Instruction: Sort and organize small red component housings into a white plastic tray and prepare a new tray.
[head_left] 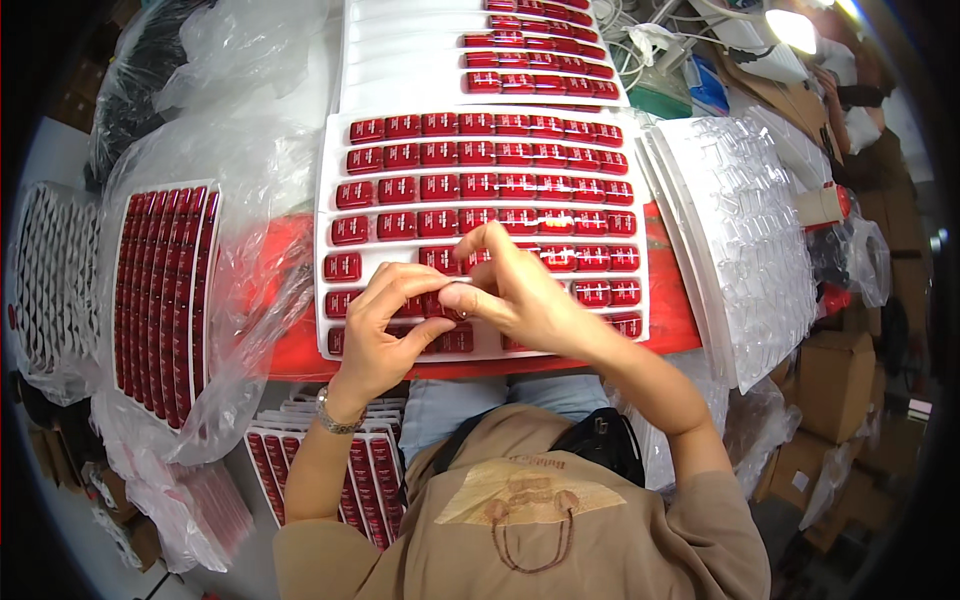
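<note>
In front of me lies a white tray (640, 310) with rows of small glossy red cases (440, 187) with pale printing on top. My left hand (385, 325) and my right hand (515, 290) meet over its lower rows, fingertips together. Between them they pinch a small red case (456, 312), mostly covered by the fingers. The left fingers reach over it from above, with the thumb below. My right thumb presses at its edge, and the right index finger is bent upward. A bare slot (388, 262) shows in the tray beside my left hand.
Another white tray (400, 60), partly filled with red cases, lies beyond. On the left, a filled tray (165, 300) rests on plastic wrap (250, 200). Clear plastic trays (745, 240) are stacked at right. More filled trays (270, 460) stand below the red-covered table (675, 300).
</note>
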